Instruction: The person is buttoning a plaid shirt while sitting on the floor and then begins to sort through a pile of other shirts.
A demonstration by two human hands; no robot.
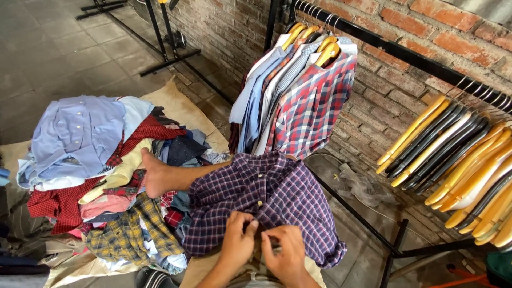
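Both hands meet at six o'clock on the lower front of a purple plaid shirt [266,197], a soft woven cotton-like cloth draped over the person's lap and outstretched leg. The left hand [238,240] pinches the placket edge between thumb and curled fingers; the right hand [288,250] does likewise just beside it, fingertips nearly touching, at a small button in the row that runs up the middle of the shirt. One rolled cuff hangs at five o'clock.

A bare foot [152,173] juts toward nine o'clock, resting on a loose heap of crumpled shirts [106,176]: pale blue, red check, yellow tartan, pink. The heap lies on a coarse tan cloth [181,109] spread over grey floor tiles.

At twelve o'clock, pressed shirts on yellow hangers [298,96] hang close-packed from a black metal rail [405,53] against a rough red brick wall [384,101]. At three o'clock, bare wooden hangers [458,154] in yellow and black crowd the same rail. The rail's black foot bar [352,208] runs just past the shirt's right edge, leaving a narrow strip of floor there; open tiles lie at ten o'clock.
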